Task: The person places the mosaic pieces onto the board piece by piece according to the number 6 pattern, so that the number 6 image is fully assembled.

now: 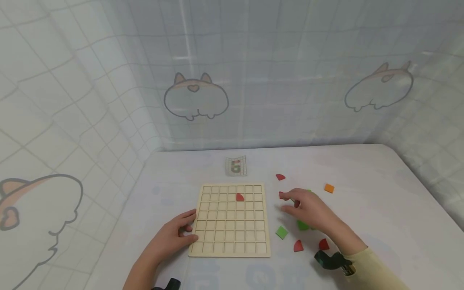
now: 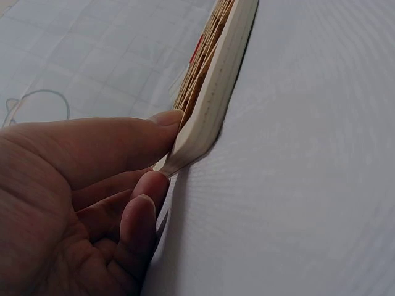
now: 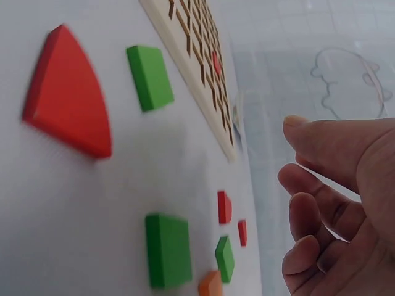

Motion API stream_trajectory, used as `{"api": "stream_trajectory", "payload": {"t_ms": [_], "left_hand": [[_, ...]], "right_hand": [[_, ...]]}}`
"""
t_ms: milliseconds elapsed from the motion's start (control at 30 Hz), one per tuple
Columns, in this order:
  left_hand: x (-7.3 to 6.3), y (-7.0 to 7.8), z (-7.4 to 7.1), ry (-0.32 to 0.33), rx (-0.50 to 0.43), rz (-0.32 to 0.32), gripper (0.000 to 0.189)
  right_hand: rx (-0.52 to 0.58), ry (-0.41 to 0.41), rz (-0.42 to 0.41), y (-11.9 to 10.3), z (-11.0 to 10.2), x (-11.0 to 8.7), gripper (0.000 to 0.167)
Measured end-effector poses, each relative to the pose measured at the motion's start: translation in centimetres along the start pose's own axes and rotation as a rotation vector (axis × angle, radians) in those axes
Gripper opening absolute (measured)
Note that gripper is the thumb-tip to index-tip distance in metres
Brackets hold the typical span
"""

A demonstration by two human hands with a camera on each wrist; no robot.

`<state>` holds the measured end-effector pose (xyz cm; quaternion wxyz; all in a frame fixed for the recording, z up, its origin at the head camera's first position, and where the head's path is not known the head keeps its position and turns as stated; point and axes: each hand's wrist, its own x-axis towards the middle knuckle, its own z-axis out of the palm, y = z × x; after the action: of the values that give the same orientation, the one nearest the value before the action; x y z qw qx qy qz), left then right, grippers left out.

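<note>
A pale wooden grid board (image 1: 230,254) lies in front of me, with one red quarter-circle tile (image 1: 240,197) in an upper cell. At its left edge my left hand (image 1: 173,237) holds the rim; in the left wrist view the thumb is on the rim and curled fingers are against its side. My right hand (image 1: 308,207) hovers right of the board, thumb and fingers apart with nothing between them in the right wrist view. Its fingertips overlap a small red tile (image 1: 280,195) in the head view. That hand partly hides the green tiles (image 1: 302,225) beneath it.
Behind the board lies a small pattern card (image 1: 236,166). Around the right hand are another red tile (image 1: 280,177), an orange square (image 1: 329,188), a green square (image 1: 281,232) and two red quarter-circles (image 1: 298,245) nearer me. A patterned curtain (image 1: 253,80) surrounds the table.
</note>
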<state>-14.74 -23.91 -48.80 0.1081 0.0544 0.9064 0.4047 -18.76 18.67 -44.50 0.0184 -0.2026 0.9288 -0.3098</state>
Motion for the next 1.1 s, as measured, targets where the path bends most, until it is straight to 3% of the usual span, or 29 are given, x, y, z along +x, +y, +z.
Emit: {"api": "stream_trajectory", "payload": {"t_ms": [633,1100], "left_hand": [[0.1,0.0,0.0,0.017,-0.001,-0.015,0.072],[0.2,-0.8,0.1,0.001,0.0,-0.004,0.073]], "right_hand": [[-0.033,0.083,0.211,5.7,-3.3,-2.7,0.043],[-0.118,0.13,0.374,10.6,-4.6,-2.3,0.047]]}}
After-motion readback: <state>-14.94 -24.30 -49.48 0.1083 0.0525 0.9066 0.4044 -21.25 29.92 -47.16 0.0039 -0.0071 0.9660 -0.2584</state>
